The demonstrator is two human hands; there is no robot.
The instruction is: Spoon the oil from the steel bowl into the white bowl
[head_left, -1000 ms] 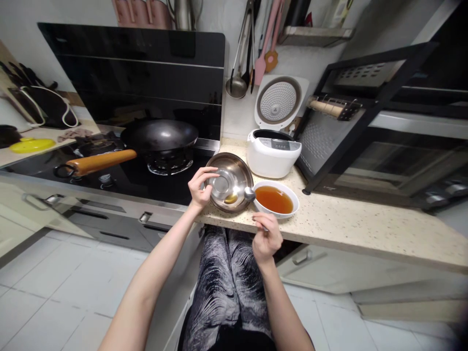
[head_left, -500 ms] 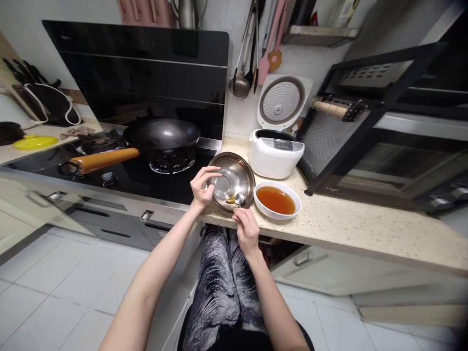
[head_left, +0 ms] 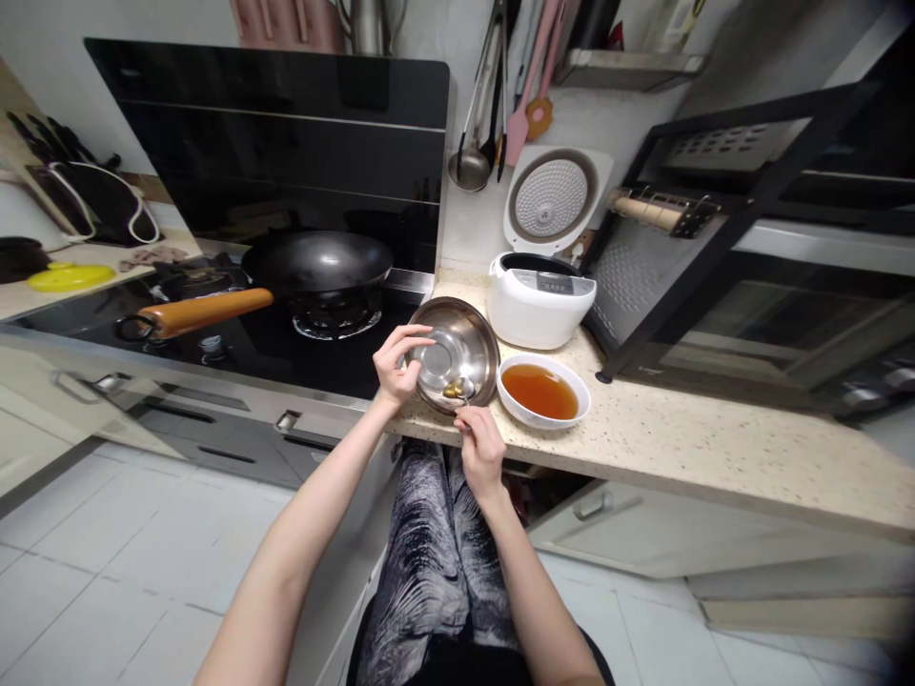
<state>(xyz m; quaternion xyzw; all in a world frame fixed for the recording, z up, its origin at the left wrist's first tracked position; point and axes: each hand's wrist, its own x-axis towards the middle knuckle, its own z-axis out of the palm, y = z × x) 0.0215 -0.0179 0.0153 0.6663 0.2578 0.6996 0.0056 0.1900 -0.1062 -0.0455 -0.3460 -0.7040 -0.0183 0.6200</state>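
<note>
At the metal bowl (head_left: 476, 335), the right hand (head_left: 483, 452) holds a spoon (head_left: 466, 389).

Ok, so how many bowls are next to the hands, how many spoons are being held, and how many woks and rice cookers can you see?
Bowls: 2 (stainless steel bowl, white bowl)
Held spoons: 1
Woks: 1
Rice cookers: 1
Total: 5

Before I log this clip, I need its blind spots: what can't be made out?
Part of the handle of the spoon: head view, behind the right hand.
Floor of the rice cooker: head view, behind its front wall.
Top of the metal jug: head view, cut by upper edge.
Lettering on the control panel: head view, too small.
</note>
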